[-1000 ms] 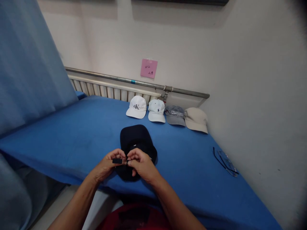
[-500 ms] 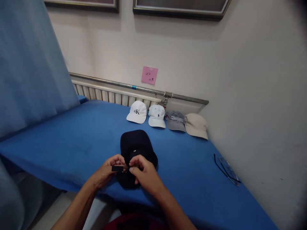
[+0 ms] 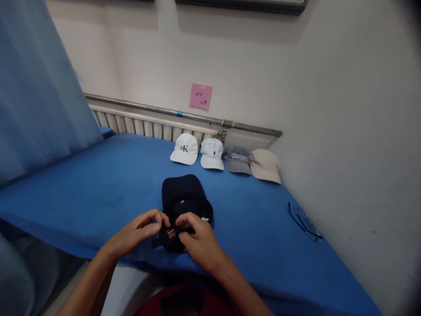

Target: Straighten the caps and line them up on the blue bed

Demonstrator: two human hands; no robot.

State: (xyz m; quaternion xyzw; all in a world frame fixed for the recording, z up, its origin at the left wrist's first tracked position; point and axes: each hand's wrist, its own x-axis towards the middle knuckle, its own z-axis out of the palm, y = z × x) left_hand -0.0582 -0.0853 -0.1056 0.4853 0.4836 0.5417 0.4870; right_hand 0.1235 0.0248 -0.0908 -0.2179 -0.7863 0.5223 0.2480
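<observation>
A dark navy baseball cap [image 3: 184, 186] lies upside down on the blue bed cover, its brim pointing away from me and its inside facing up. At the cap's near edge, my left hand [image 3: 144, 229] has its thumb and fingers curled around the back strap by a small metal buckle. My right hand [image 3: 199, 239] pinches the same strap from the other side, a short way from the left fingertips. The strap's loose end [image 3: 158, 242] sticks out to the left below my left hand. My fingers partly hide the buckle.
Along the wall stand a white cap [image 3: 185, 151], a pale cap [image 3: 212, 154], a grey cap [image 3: 237, 160] and a beige cap [image 3: 265, 166]. Eyeglasses [image 3: 305, 224] lie at the right. A blue curtain [image 3: 39, 96] hangs at the left, with a radiator [image 3: 141, 125] behind the bed.
The strap's free end, earlier held along my left thumb, now hangs lower and points left. My left hand has shifted slightly left and its grip has changed. The view has tilted down slightly.
</observation>
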